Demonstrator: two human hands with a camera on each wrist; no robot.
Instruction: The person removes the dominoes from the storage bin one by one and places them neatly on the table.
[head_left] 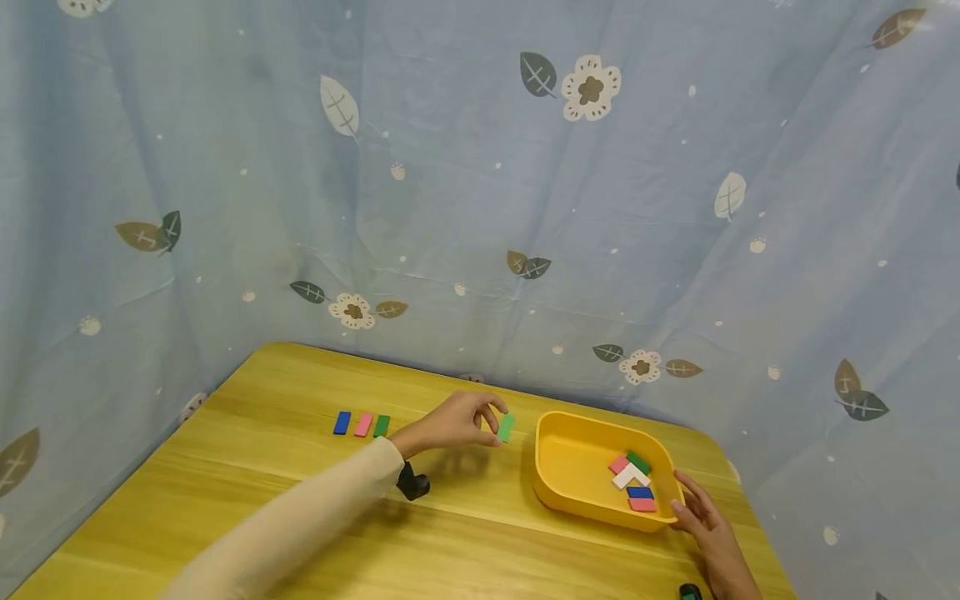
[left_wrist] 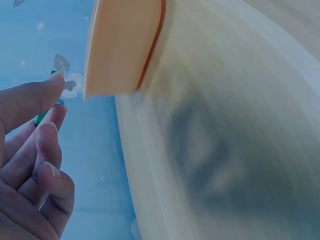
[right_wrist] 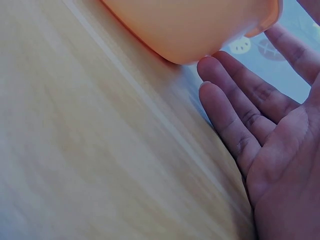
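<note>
My left hand [head_left: 468, 421] pinches a light green domino-like block [head_left: 506, 428] between thumb and fingertips, above the table and left of the yellow tub [head_left: 573, 498]. In the left wrist view the fingers mostly hide this block [left_wrist: 41, 118]. My right hand [head_left: 708, 529] holds the tub's right end, its thumb at the rim and its fingers along the outside wall. Lower fingers [right_wrist: 220, 107] extend fairly straight beside the tub [right_wrist: 200, 30] in the right wrist view. Inside the tub lie several blocks: pink, dark green [head_left: 638, 462], white [head_left: 631, 476] and blue [head_left: 641, 492].
Left of my left hand, a blue block [head_left: 342, 423], a pink block [head_left: 363, 425] and a dark green block [head_left: 382, 426] stand in a spaced row on the wooden table [head_left: 450, 542]. A patterned blue curtain [head_left: 450, 208] hangs behind the table's far edge.
</note>
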